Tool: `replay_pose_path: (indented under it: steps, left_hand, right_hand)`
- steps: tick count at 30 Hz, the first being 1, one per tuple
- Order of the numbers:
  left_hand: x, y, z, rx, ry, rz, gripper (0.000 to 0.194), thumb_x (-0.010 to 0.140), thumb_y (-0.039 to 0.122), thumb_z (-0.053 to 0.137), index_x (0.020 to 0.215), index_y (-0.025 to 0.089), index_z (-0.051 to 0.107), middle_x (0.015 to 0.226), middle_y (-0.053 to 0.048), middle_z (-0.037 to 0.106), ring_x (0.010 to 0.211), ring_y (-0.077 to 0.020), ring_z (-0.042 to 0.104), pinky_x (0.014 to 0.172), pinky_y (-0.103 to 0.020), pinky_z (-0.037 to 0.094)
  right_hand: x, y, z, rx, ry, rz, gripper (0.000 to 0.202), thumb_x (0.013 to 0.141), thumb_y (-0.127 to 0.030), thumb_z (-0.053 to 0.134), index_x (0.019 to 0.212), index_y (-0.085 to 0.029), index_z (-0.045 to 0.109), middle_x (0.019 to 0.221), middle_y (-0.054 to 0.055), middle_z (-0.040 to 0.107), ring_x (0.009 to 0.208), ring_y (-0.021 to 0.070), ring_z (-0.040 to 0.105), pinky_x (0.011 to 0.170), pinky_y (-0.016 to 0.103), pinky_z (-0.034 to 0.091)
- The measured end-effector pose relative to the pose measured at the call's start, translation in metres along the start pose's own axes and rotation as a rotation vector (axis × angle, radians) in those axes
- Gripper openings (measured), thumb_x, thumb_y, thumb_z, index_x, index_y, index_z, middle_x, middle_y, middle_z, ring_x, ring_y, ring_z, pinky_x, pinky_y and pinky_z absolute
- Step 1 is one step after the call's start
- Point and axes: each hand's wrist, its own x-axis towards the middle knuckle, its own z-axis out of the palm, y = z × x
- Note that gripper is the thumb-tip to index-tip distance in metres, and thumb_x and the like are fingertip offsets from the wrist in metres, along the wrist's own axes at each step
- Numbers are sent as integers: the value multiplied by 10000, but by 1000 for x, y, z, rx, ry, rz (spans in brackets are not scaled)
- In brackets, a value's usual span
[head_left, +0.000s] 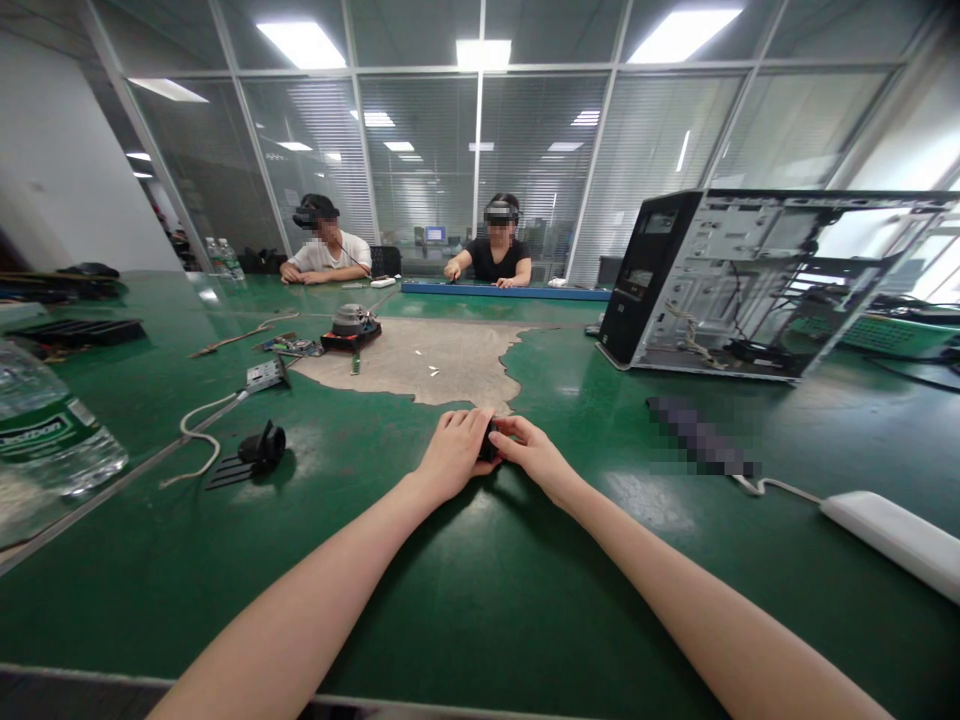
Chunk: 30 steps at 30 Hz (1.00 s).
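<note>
Both hands (454,450) (538,458) clamp fingers (472,424) on a black, perhaps boxy part (487,442) above green tabletop (480,610), glass panels (416,190) beyond.

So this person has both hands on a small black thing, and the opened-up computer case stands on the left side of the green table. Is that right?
Not quite: the computer case stands on the right side of the green table, as the head view shows. The left hand and right hand are on a small black thing.
</note>
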Motion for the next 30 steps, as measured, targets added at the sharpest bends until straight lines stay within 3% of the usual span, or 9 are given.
replay_pose_path:
  steps: [7, 13, 22, 30]
  left_hand:
    - [-1, -8, 5, -114, 76, 21, 705, 603, 328, 687, 1159, 188, 277, 1137, -83, 485, 1046, -236, 466, 889, -374, 342]
    - [-1, -13, 9, -214, 107, -74, 856, 524, 422, 724, 1184, 175, 239, 1122, -110, 498, 1006, -254, 493, 854, -388, 380]
    - [-2, -7, 3, -269, 17, -95, 654, 632, 452, 635, 1138, 190, 314, 1046, -92, 529, 901, -254, 537, 774, -381, 408]
    - [-8, 5, -18, -469, 10, -180, 583, 602, 436, 660, 1060, 209, 380, 1008, -59, 538, 901, -230, 541, 744, -326, 421]
  right_hand:
    - [1, 4, -3, 17, -49, -34, 269, 691, -308, 588, 927, -187, 544, 948, 34, 586, 818, 144, 557, 749, 301, 435]
    - [1, 3, -3, 34, -38, -23, 247, 681, -294, 600, 898, -195, 536, 936, 25, 575, 824, 141, 554, 774, 308, 419]
    - [-1, 5, -4, 132, -69, 28, 312, 669, -315, 622, 946, -192, 548, 897, 32, 563, 820, 147, 531, 719, 288, 408]
    - [-11, -13, -3, 160, -162, 5, 311, 691, -332, 606, 979, -224, 551, 879, 21, 559, 814, 145, 525, 702, 279, 396]
